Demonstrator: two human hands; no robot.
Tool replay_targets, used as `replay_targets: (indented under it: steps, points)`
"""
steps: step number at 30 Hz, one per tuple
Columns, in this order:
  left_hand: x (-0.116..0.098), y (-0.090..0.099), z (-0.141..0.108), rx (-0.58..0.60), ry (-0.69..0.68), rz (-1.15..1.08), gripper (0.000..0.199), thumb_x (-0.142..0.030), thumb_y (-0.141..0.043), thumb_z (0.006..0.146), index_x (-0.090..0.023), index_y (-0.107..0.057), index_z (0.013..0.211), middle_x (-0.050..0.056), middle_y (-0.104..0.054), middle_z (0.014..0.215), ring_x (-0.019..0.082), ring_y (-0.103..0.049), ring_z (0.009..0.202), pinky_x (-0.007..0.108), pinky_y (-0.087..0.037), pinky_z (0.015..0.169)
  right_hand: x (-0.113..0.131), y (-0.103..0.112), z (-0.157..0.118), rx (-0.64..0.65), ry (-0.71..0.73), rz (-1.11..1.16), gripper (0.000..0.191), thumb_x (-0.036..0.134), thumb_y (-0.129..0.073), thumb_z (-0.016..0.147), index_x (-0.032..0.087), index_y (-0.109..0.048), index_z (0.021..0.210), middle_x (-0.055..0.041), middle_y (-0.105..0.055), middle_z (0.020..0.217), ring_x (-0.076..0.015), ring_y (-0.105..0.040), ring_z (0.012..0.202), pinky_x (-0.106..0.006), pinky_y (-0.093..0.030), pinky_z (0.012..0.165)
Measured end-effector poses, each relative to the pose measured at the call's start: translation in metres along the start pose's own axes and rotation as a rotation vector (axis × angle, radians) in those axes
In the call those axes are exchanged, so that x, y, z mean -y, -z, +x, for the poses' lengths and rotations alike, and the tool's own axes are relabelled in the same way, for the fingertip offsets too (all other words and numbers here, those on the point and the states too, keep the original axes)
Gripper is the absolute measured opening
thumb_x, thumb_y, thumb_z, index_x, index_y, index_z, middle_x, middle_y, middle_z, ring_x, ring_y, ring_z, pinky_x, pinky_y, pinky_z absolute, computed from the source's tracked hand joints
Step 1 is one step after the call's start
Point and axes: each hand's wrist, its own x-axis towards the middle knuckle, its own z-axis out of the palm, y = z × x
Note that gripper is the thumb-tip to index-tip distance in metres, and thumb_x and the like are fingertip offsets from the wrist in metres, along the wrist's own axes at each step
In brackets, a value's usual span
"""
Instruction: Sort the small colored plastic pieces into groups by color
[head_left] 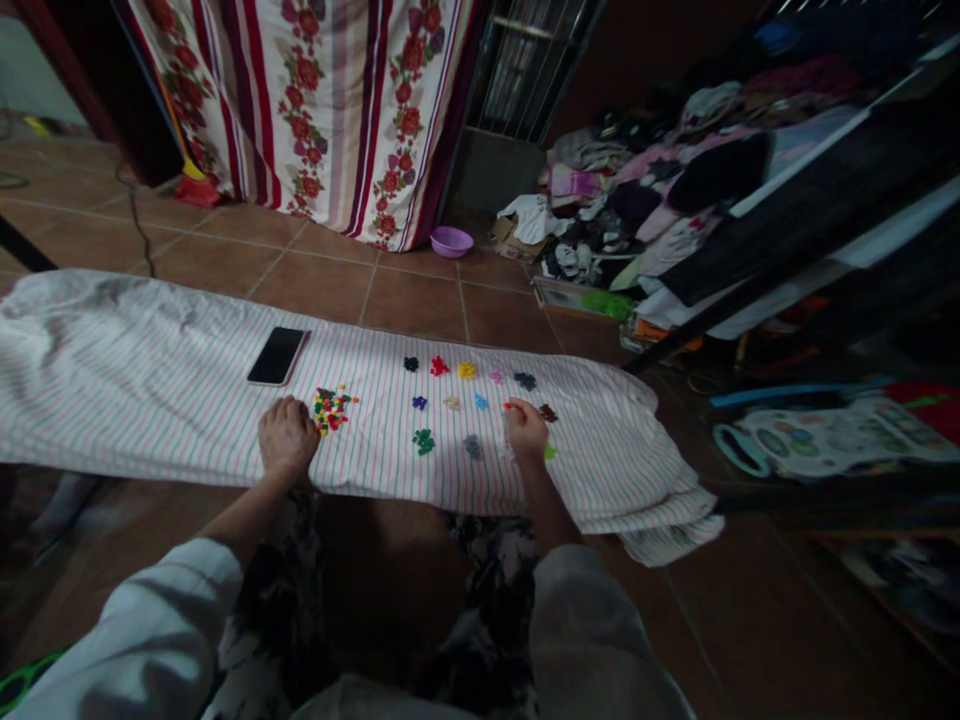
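On cloth, hands curled, right perhaps pinching pieces

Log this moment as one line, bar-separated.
left hand: beside mixed-colour pile | right hand: at orange piece, among single-colour piles | phone: on striped cloth

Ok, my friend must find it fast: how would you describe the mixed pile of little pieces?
Find the long striped cloth, then the dark-screened phone lying on it. The mixed pile sits to the right of the phone and nearer the person, beside the left hand. It jumbles red, yellow and green pieces, while the small piles farther right each look one colour.
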Motion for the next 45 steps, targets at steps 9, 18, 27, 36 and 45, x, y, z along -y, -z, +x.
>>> replay_targets:
  steps: [9,18,27,36,45]
  points:
    - [0.003,0.000,-0.001,0.038,-0.004,-0.009,0.030,-0.020,-0.043,0.085,-0.012,-0.063,0.106,0.022,-0.064,0.125,0.035,-0.053,0.128,0.052,-0.039,0.107,0.054,-0.006,-0.078,0.229,0.043,0.102,0.035,0.039,-0.048,0.080,0.019,-0.073,0.094,-0.0114,-0.075,0.098,-0.0243,-0.070,0.091,-0.042,-0.056,0.090]
    - [0.012,0.004,-0.016,0.166,-0.141,0.019,0.048,-0.031,-0.039,0.090,-0.006,-0.060,0.126,0.026,-0.055,0.141,0.037,-0.039,0.144,0.057,-0.029,0.115,0.046,0.020,-0.114,0.281,0.114,0.052,0.029,0.038,-0.049,0.078,0.023,-0.072,0.087,-0.0098,-0.076,0.093,-0.0251,-0.071,0.088,-0.041,-0.058,0.084]
    - [0.006,0.013,-0.028,0.420,-0.123,0.256,0.085,-0.060,-0.036,0.092,0.003,-0.033,0.151,0.027,-0.029,0.159,0.036,-0.021,0.152,0.051,-0.020,0.122,0.054,0.035,-0.138,0.357,0.164,0.132,0.029,0.037,-0.049,0.083,0.022,-0.073,0.087,-0.0083,-0.075,0.086,-0.0209,-0.071,0.074,-0.035,-0.059,0.073]
    - [-0.003,0.000,-0.017,0.405,-0.063,0.248,0.094,-0.068,-0.036,0.091,0.001,-0.027,0.154,0.028,-0.025,0.160,0.041,-0.017,0.152,0.056,-0.018,0.120,0.093,-0.009,-0.134,0.523,0.251,0.241,0.026,0.031,-0.050,0.086,0.022,-0.074,0.090,-0.0064,-0.074,0.087,-0.0192,-0.070,0.076,-0.032,-0.057,0.071]
    - [-0.003,-0.024,0.004,0.285,-0.228,0.135,0.086,-0.064,-0.042,0.092,-0.004,-0.033,0.153,0.027,-0.032,0.157,0.038,-0.025,0.150,0.056,-0.019,0.122,0.095,-0.044,-0.142,0.684,0.257,0.210,0.028,0.026,-0.046,0.087,0.021,-0.073,0.091,-0.0069,-0.074,0.092,-0.0207,-0.070,0.082,-0.034,-0.057,0.074]
